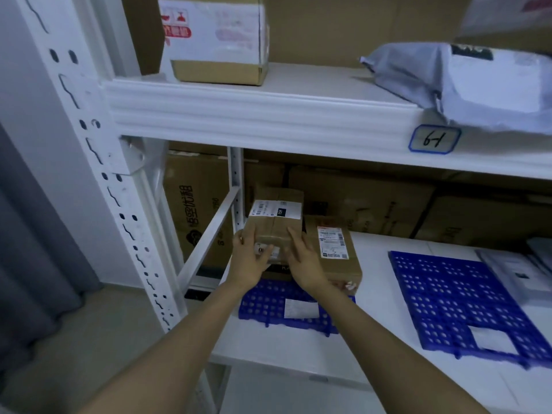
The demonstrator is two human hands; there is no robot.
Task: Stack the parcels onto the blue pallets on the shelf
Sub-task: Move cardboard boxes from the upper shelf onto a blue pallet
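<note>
A small brown cardboard parcel (276, 216) with a white label is held between both hands at the back of the left blue pallet (268, 303). My left hand (249, 262) grips its left front corner and my right hand (301, 258) presses its right front side. It sits on top of a dark item that is mostly hidden. A second brown parcel (336, 252) with a white label lies on the same pallet, touching the held one's right side. A second blue pallet (457, 297) lies to the right with only a white label on it.
The white shelf post (98, 180) and a diagonal brace (209, 231) stand close on the left. The upper shelf beam (268, 121) hangs overhead, with a box (218, 40) and a grey mailer bag (466, 82) on it. Large cartons (373, 201) line the back. Flat packets (519, 270) lie far right.
</note>
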